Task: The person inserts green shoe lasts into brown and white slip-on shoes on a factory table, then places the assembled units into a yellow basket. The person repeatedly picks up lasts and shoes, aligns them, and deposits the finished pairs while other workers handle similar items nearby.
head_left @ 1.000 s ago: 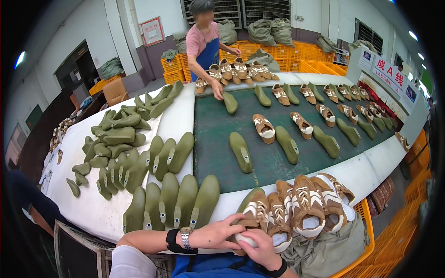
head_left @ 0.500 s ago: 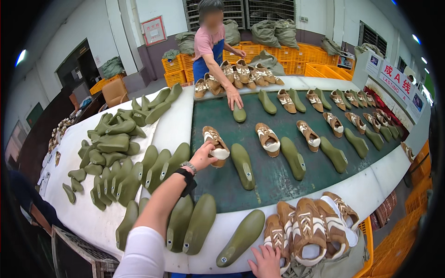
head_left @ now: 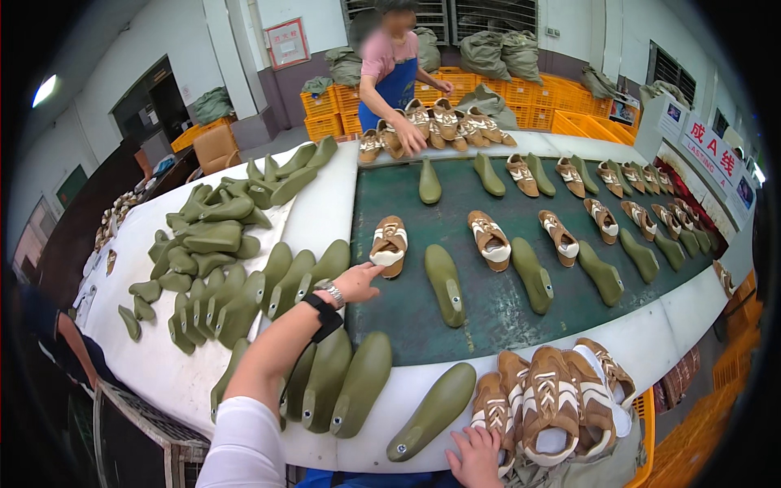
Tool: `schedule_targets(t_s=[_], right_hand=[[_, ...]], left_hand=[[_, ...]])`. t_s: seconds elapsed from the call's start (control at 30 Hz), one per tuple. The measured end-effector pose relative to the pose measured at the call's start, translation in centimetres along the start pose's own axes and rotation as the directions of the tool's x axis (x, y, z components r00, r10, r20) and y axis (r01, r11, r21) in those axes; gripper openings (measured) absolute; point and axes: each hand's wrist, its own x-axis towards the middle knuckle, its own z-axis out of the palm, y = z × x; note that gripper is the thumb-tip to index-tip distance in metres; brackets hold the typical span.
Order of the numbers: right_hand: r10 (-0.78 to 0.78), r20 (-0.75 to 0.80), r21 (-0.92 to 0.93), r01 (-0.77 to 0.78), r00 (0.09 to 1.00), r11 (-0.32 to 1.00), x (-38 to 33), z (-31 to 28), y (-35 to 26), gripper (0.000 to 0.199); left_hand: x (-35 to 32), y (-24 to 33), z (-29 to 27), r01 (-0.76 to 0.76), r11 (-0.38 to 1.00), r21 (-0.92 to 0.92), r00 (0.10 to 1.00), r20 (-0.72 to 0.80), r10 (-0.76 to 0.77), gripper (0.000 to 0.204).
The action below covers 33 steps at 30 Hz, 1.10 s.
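Resting at the left of the green work surface [head_left: 399, 329], a brown-and-white shoe [head_left: 390, 244] has the left hand [head_left: 355, 283] at its heel, fingers extended, not clamped; whether they touch it cannot be told. A light, level letting-go would likely keep it straight. Well apart, the right hand [head_left: 476, 457] spreads loosely beside clustered shoes [head_left: 550, 404]. Beyond, a white sign [head_left: 710, 153] carries legible red lettering, and a red-framed wall notice [head_left: 286, 43] shows characters too small to read surely.

I count two hands [head_left: 358, 284] up front, one silver watch [head_left: 330, 291], one brown chair [head_left: 215, 150] and one red-framed sign [head_left: 286, 43]. Then over twenty shoes [head_left: 489, 241] and dozens of green molds [head_left: 443, 281], too jumbled for exact numbers.
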Motion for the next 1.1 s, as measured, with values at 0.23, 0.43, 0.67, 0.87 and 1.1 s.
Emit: schedule_targets(t_s=[0.23,0.43,0.67,0.87,1.1], right_hand=[[-0.026,-0.03,0.063,0.028,0.999,0.998,0.3,-0.4,-1.7,0.042],[-0.217,-0.014,0.248,0.213,0.976,0.945,2.7,0.0,-8.8,0.043],[-0.315,-0.003,0.037,0.315,0.949,0.948,7.0,4.4,-14.0,0.048],[-0.056,0.024,-0.185,0.06,0.998,0.981,7.1,6.2,-10.2,0.051],[-0.116,-0.32,0.064,0.143,0.94,0.988,6.3,7.2,-7.4,0.039]], left_hand=[[-20.5,4.5,-2.5,-0.201,0.958,-0.206,0.967,0.117,0.228,0.064],[-33.9,5.2,3.3,-0.126,0.991,-0.051,0.987,-0.109,0.12,0.066],[-33.8,5.2,9.4,0.106,0.955,-0.276,0.793,-0.556,-0.248,0.069],[-29.7,3.3,11.4,0.103,0.927,-0.361,0.644,-0.686,-0.339,0.061],[-28.1,4.1,10.8,0.262,0.921,-0.288,0.63,-0.672,-0.389,0.064]])
